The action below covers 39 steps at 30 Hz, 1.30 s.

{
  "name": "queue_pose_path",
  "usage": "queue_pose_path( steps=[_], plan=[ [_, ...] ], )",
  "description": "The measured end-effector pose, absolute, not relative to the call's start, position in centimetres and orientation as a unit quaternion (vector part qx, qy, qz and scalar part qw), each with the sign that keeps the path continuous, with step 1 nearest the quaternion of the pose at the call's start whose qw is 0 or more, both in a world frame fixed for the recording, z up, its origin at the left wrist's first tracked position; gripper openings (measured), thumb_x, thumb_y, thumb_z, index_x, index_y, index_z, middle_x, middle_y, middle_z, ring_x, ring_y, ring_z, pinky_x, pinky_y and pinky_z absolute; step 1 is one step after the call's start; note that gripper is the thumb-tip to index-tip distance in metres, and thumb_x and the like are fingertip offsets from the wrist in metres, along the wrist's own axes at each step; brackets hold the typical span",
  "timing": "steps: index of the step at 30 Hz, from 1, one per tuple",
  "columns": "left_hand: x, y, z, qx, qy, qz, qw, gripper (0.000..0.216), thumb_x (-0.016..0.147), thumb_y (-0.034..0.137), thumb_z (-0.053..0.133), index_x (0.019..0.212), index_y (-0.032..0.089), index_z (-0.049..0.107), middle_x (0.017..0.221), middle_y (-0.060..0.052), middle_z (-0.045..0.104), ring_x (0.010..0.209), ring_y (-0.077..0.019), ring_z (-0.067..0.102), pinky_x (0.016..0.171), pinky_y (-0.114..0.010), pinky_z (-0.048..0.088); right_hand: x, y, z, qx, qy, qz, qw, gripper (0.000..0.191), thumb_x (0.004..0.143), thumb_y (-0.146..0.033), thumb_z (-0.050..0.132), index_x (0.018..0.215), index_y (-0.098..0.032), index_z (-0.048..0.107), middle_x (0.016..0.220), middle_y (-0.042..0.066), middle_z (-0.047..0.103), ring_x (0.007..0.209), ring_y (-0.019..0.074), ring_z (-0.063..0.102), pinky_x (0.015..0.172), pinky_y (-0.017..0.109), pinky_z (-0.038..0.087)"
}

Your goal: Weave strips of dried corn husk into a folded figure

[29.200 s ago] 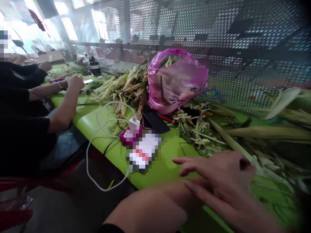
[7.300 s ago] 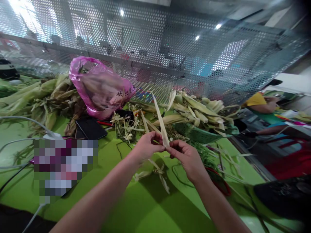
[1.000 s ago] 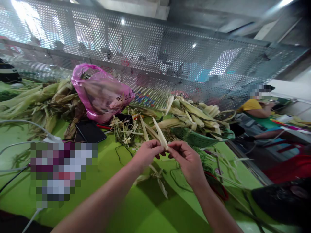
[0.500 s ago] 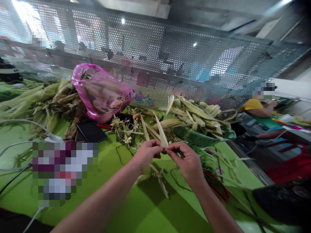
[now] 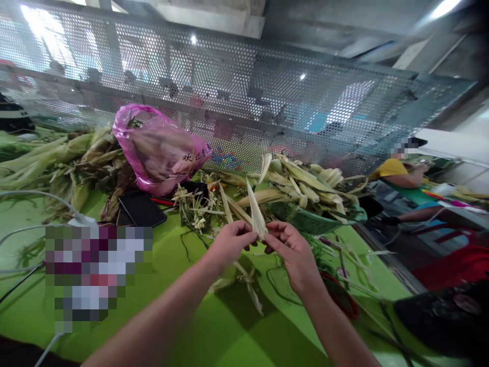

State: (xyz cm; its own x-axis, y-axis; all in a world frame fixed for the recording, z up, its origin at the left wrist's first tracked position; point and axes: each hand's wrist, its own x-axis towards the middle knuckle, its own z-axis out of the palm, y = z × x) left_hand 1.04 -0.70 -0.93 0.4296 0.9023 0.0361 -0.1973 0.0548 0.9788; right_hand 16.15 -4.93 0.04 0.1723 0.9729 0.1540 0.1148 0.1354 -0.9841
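Observation:
A pale, pointed corn husk (image 5: 256, 206) stands upright between my hands, held by its lower end above the green table. My left hand (image 5: 236, 238) pinches the left side of that end between thumb and fingers. On the other side, my right hand (image 5: 288, 247) grips it with the thumb in front and the fingers curled behind. Below them, a small knotted piece of husk (image 5: 250, 288) lies on the table. Just beyond, a bundle of short husk strips (image 5: 198, 209) lies by a pink plastic bag (image 5: 160, 148) filled with husks.
A green basket (image 5: 317, 219) heaped with dry husks stands at the right. More husks (image 5: 76, 163) pile up on the left, near a dark phone (image 5: 143, 208) and white cables. A perforated metal screen (image 5: 229, 97) runs behind the table (image 5: 171, 316). A person in yellow (image 5: 395, 171) sits far right.
The husk has turned so its broader face shows, and its tip has shifted slightly right. My fingertips have moved a little apart at its base, both still gripping. The view has shifted slightly.

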Motion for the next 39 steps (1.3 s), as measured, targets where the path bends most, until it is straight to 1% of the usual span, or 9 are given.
queue_pose_path(
  steps=[4, 7, 9, 14, 19, 24, 30, 34, 39],
  plan=[
    [0.9, -0.5, -1.0, 0.57, 0.341, 0.424, 0.616, 0.012, 0.074, 0.024, 0.06, 0.066, 0.016, 0.055, 0.062, 0.001, 0.055, 0.057, -0.0099, 0.048, 0.058, -0.024, 0.037, 16.4, -4.8, 0.1, -0.535, -0.521, 0.41, 0.524, 0.03, 0.071, -0.041, 0.077, 0.086, -0.017, 0.066, 0.081, 0.003, 0.065, 0.072, 0.0156, 0.057, 0.061, 0.025, 0.046],
    [1.0, -0.5, -1.1, 0.583, 0.351, 0.419, 0.601, 0.012, 0.073, 0.024, 0.061, 0.066, 0.017, 0.055, 0.061, 0.003, 0.052, 0.056, -0.0097, 0.046, 0.057, -0.024, 0.036, 16.5, -4.9, 0.0, -0.543, -0.531, 0.408, 0.507, 0.029, 0.071, -0.043, 0.077, 0.08, -0.017, 0.066, 0.075, 0.002, 0.063, 0.067, 0.0147, 0.055, 0.061, 0.026, 0.046],
    [1.0, -0.5, -1.2, 0.583, 0.351, 0.414, 0.605, 0.011, 0.073, 0.025, 0.061, 0.069, 0.016, 0.055, 0.064, 0.002, 0.053, 0.057, -0.0099, 0.046, 0.057, -0.024, 0.036, 16.5, -4.9, 0.0, -0.549, -0.532, 0.397, 0.509, 0.03, 0.07, -0.044, 0.077, 0.077, -0.017, 0.066, 0.071, 0.001, 0.06, 0.065, 0.0142, 0.053, 0.06, 0.026, 0.045],
    [1.0, -0.5, -1.2, 0.564, 0.324, 0.416, 0.636, 0.014, 0.073, 0.027, 0.063, 0.075, 0.016, 0.056, 0.071, 0.0, 0.057, 0.062, -0.0104, 0.049, 0.061, -0.025, 0.039, 16.3, -5.0, 0.1, -0.551, -0.529, 0.387, 0.517, 0.028, 0.072, -0.043, 0.075, 0.078, -0.017, 0.065, 0.071, 0.0, 0.059, 0.063, 0.0136, 0.051, 0.059, 0.025, 0.044],
    [1.2, -0.4, -1.5, 0.547, 0.322, 0.42, 0.648, 0.012, 0.072, 0.023, 0.063, 0.069, 0.016, 0.053, 0.066, 0.001, 0.054, 0.059, -0.0099, 0.048, 0.059, -0.025, 0.039, 16.2, -5.2, 0.2, -0.545, -0.545, 0.391, 0.503, 0.026, 0.073, -0.041, 0.074, 0.075, -0.017, 0.063, 0.069, -0.001, 0.057, 0.064, 0.0133, 0.051, 0.06, 0.025, 0.043],
    [1.2, -0.3, -1.8, 0.545, 0.353, 0.4, 0.647, 0.013, 0.072, 0.023, 0.064, 0.067, 0.016, 0.054, 0.063, 0.001, 0.055, 0.057, -0.0099, 0.049, 0.057, -0.025, 0.039, 16.3, -5.1, 0.1, -0.55, -0.558, 0.391, 0.483, 0.024, 0.072, -0.039, 0.074, 0.074, -0.018, 0.063, 0.067, -0.001, 0.058, 0.063, 0.0142, 0.05, 0.059, 0.026, 0.042],
    [1.0, -0.7, -0.9, 0.497, 0.289, 0.414, 0.706, 0.026, 0.069, 0.035, 0.073, 0.075, 0.013, 0.062, 0.074, -0.002, 0.061, 0.064, -0.0097, 0.051, 0.061, -0.023, 0.04, 16.4, -4.9, -0.3, -0.532, -0.506, 0.414, 0.537, 0.019, 0.075, -0.036, 0.073, 0.078, -0.018, 0.067, 0.072, 0.0, 0.061, 0.066, 0.0137, 0.05, 0.059, 0.025, 0.041],
    [1.3, -1.1, -0.8, 0.467, 0.293, 0.451, 0.702, 0.026, 0.066, 0.033, 0.075, 0.076, 0.013, 0.063, 0.072, 0.0, 0.059, 0.064, -0.009, 0.049, 0.06, -0.022, 0.039, 16.2, -5.0, -0.5, -0.518, -0.483, 0.422, 0.566, 0.017, 0.076, -0.034, 0.073, 0.078, -0.018, 0.068, 0.072, 0.0, 0.06, 0.064, 0.0134, 0.048, 0.058, 0.025, 0.04],
    [1.6, -1.3, -1.2, 0.466, 0.314, 0.462, 0.686, 0.023, 0.07, 0.033, 0.072, 0.078, 0.014, 0.063, 0.074, -0.001, 0.06, 0.065, -0.0102, 0.051, 0.061, -0.023, 0.039, 15.8, -5.2, -0.3, -0.522, -0.496, 0.414, 0.556, 0.018, 0.076, -0.036, 0.072, 0.078, -0.018, 0.068, 0.07, 0.001, 0.059, 0.066, 0.0153, 0.048, 0.057, 0.025, 0.04]
  ],
)
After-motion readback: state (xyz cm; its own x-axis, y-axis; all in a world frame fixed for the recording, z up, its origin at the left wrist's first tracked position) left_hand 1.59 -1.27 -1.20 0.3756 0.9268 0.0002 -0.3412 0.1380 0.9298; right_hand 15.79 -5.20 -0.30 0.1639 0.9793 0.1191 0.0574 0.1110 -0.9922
